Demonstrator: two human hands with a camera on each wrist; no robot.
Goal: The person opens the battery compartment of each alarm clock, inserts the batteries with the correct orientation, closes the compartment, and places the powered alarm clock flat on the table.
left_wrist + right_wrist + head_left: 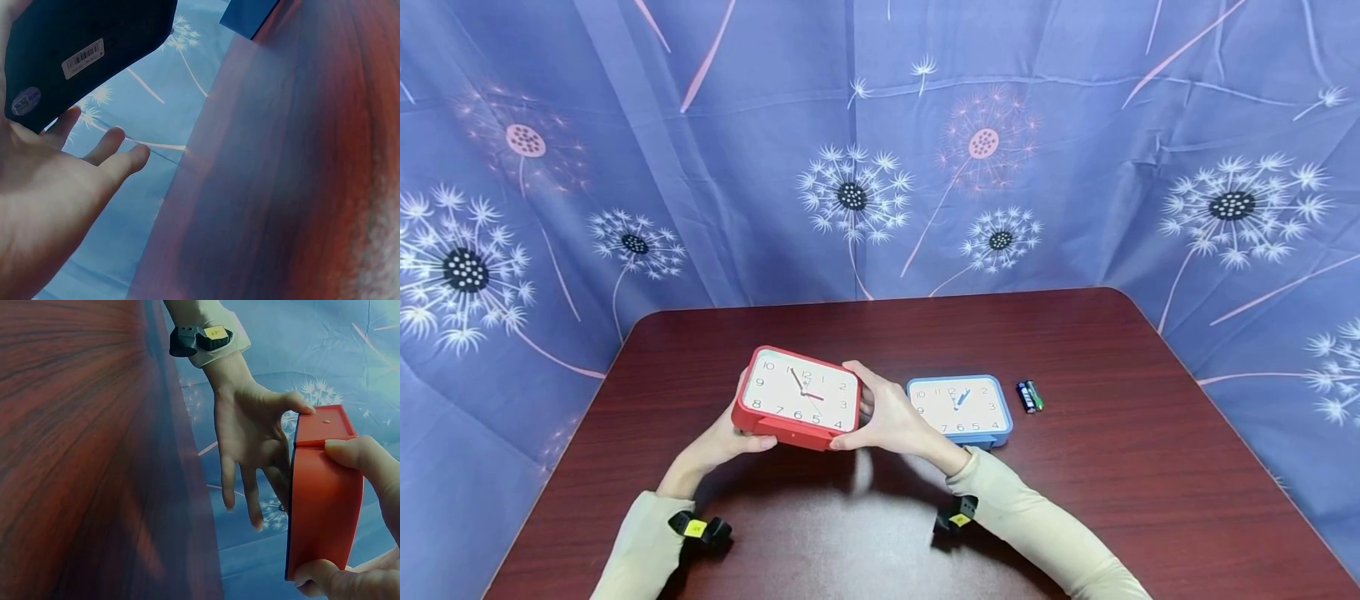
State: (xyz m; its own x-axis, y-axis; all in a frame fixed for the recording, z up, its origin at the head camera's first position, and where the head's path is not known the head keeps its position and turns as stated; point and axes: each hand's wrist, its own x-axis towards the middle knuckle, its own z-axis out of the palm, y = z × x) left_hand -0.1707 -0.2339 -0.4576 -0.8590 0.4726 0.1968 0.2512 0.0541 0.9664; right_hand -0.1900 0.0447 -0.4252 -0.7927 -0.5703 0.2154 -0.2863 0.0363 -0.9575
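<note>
Currently, I list one red clock (801, 398), tilted, raised above the desk (1150, 467). Right hand (891, 418): clamped on one end, thumb and fingers. Left hand (724, 437): clamped on the other, some fingers spread free. Done, as I judge: lifting the clock. Outstanding: setting it down. Blue clock (960, 408), two batteries (1030, 397): on the desk, unhandled.

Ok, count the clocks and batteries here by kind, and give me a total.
Clocks: 2 (a red clock, a blue clock)
Batteries: 2 (a dark battery, a green battery)
Total: 4
</note>
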